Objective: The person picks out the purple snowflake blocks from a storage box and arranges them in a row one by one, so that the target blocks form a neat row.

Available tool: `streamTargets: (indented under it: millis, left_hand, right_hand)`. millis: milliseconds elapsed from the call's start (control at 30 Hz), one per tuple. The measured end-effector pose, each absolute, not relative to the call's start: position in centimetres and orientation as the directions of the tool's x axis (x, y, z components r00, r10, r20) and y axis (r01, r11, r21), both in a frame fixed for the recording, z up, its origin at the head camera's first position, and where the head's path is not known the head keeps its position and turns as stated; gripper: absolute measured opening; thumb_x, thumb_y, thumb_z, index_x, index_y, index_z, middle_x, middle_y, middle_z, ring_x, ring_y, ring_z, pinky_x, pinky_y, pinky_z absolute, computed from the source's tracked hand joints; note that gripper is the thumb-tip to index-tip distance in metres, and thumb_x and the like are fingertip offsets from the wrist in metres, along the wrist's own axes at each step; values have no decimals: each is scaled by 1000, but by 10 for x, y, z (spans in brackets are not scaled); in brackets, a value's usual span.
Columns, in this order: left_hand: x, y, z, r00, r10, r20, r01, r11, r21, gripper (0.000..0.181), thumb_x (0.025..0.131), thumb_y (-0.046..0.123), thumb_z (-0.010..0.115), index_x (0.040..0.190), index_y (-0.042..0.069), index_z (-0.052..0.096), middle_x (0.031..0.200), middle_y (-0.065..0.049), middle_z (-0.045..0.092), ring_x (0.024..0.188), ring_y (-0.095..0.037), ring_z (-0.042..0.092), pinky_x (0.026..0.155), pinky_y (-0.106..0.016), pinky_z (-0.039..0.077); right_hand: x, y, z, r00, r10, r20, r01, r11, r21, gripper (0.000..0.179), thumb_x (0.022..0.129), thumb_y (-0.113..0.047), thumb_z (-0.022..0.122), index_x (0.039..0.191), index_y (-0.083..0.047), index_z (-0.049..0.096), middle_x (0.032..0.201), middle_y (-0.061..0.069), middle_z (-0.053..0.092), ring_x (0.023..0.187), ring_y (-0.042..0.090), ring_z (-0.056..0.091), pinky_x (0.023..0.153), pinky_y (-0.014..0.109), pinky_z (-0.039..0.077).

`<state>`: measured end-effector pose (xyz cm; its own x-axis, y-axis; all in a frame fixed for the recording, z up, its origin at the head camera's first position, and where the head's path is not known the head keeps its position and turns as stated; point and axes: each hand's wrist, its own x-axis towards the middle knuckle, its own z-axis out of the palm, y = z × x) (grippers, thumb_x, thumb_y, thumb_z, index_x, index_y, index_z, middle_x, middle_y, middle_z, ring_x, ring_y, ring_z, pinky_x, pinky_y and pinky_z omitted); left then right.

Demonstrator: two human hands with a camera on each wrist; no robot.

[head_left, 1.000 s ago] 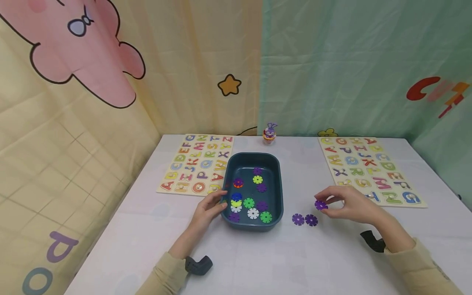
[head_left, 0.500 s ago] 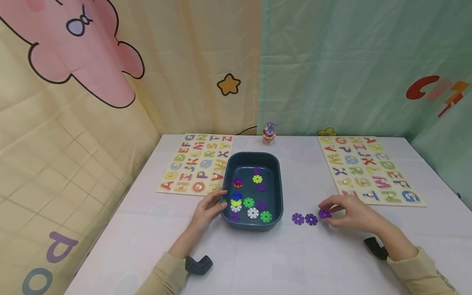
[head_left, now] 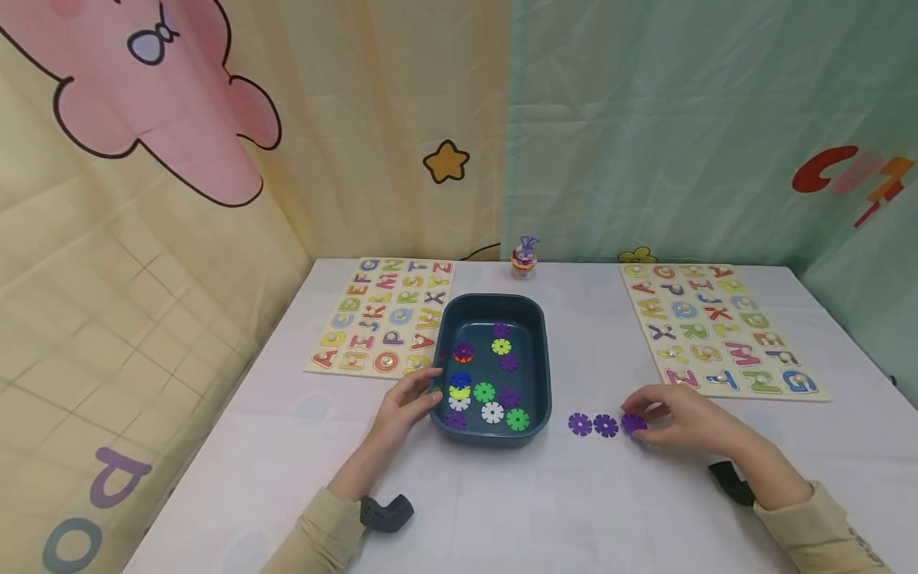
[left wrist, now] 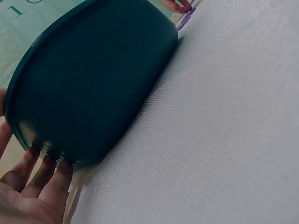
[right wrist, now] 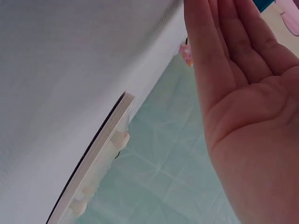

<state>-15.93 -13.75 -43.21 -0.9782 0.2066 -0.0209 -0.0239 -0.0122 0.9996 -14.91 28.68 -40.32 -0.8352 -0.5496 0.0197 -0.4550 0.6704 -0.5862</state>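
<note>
Purple notched disc (head_left: 633,424) pinched between thumb and finger of the right hand (head_left: 690,416), at the right end of a row with two more purple discs (head_left: 606,426) on the white counter (head_left: 545,510). Left hand (head_left: 402,404) grips the left rim of a dark teal tray (head_left: 531,371); green, white, yellow, blue and purple pieces (head_left: 517,420) inside. Letter boards: one (head_left: 380,328) left of tray, another (head_left: 719,339) beyond the right hand.

Discs (head_left: 484,391) lie in and right of the tub (head_left: 485,367), with a figurine (head_left: 524,259) behind it.
</note>
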Motion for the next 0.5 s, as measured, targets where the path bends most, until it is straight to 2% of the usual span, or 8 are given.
streamTargets:
  millis: [500]
  left_hand:
    - [-159,-138,-432,-978,208,-21,-22,-3,1000,45,89,18,63,131,7,52,149,-5,32,136,-25,32,104,-43,36]
  right_hand:
    - [-150,285,-407,-836,-548,23,-469,693,-547,30,77,-20,77,104,-11,66,99,-5,66,89,11,62,76,28,55]
